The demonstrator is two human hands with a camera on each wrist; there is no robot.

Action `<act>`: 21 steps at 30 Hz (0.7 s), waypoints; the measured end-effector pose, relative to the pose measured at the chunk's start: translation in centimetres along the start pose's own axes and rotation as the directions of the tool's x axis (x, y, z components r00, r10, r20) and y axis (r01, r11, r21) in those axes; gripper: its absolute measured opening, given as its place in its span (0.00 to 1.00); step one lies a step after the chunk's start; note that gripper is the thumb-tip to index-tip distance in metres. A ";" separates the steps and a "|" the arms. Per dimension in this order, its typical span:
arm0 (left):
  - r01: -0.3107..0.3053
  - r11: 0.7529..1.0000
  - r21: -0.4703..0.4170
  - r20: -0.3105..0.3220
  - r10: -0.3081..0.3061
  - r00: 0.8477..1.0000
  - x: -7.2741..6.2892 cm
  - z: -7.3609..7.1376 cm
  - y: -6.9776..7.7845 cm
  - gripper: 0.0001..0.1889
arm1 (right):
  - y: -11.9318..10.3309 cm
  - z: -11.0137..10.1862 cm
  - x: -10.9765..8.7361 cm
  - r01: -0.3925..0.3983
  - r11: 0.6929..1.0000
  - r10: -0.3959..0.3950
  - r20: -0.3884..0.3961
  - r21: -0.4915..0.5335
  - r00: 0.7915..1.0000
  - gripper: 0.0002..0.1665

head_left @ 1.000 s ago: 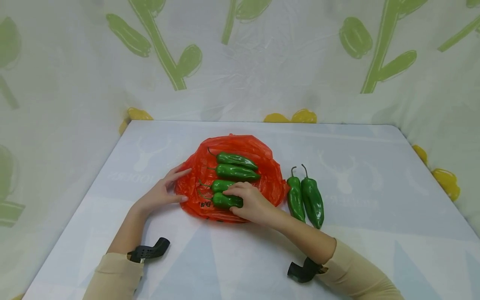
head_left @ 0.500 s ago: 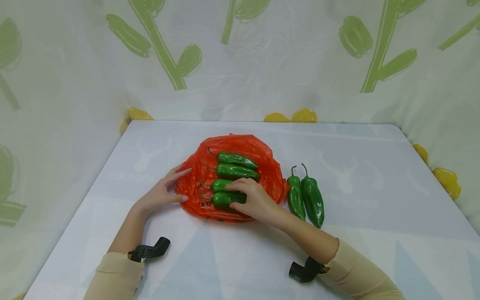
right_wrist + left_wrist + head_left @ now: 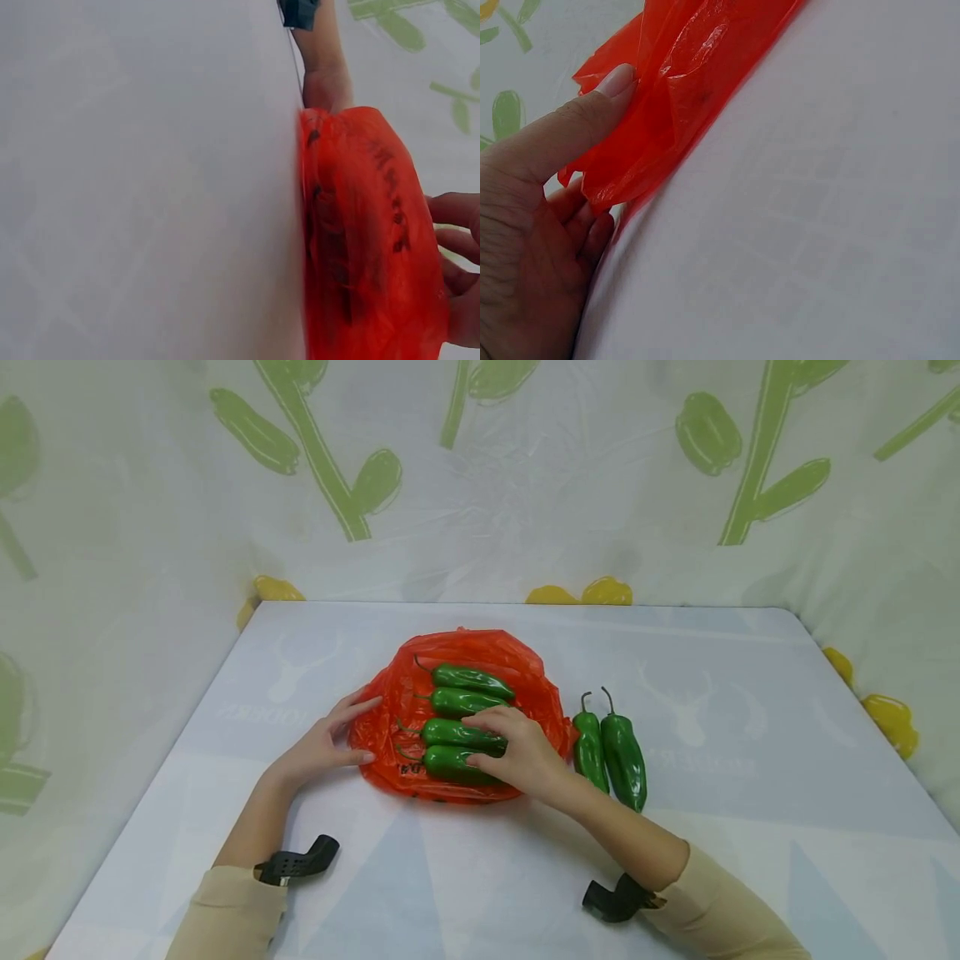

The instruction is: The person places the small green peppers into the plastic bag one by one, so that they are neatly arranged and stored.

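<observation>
In the head view, several green chili peppers (image 3: 453,762) lie side by side in a red plastic bag (image 3: 382,727) whose mouth is spread wide. My left hand (image 3: 322,745) rests at the bag's left rim, thumb and fingers spread apart. The left wrist view has its thumb (image 3: 592,120) lying against the red plastic, the other fingers partly behind it. My right hand (image 3: 521,756) is over the tip ends of the lower peppers, fingers bent loosely and apart from the thumb, covering those tips. Through the right wrist view, the right hand (image 3: 461,262) shows behind the bag's wall (image 3: 375,225).
Two more green chili peppers (image 3: 624,760) lie on the white table (image 3: 750,777) just right of the bag, close to my right forearm. A patterned curtain (image 3: 570,485) rises behind the table's far edge.
My right hand has drawn back to the right along the lower peppers, uncovering more of them. The left hand, the bag and the two peppers outside have stayed put.
</observation>
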State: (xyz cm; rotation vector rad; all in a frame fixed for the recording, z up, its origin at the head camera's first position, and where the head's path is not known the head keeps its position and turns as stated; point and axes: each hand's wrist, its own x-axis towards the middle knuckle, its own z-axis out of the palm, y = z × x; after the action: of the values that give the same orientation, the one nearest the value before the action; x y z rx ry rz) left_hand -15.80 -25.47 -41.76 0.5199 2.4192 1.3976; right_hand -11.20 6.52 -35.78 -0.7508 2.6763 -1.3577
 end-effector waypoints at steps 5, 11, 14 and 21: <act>0.019 1.000 0.004 0.001 -0.019 1.000 -0.1 0.0 0.0 0.40 | 0.0 -0.8 -0.3 -0.011 1.000 0.011 -0.023 0.008 1.000 0.27; 0.024 1.000 0.013 0.000 -0.024 1.000 0.0 0.0 0.0 0.40 | 0.6 -2.0 -0.7 0.022 1.000 -0.021 -0.068 0.017 0.997 0.27; 0.022 1.000 0.014 0.000 -0.022 1.000 0.0 0.0 0.0 0.40 | 0.9 -2.8 -0.9 0.053 0.998 -0.050 -0.100 0.020 0.994 0.27; 0.019 1.000 0.011 -0.001 -0.019 1.000 0.0 0.0 0.0 0.40 | 1.8 -4.7 -1.5 0.064 0.998 -0.064 -0.151 -0.001 0.987 0.27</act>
State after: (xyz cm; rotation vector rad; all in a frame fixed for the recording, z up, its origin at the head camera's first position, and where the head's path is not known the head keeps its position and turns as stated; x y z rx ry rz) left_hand -15.82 -25.52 -41.76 0.4985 2.4273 1.3779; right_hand -11.76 11.59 -34.52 -0.7700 2.7847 -1.4916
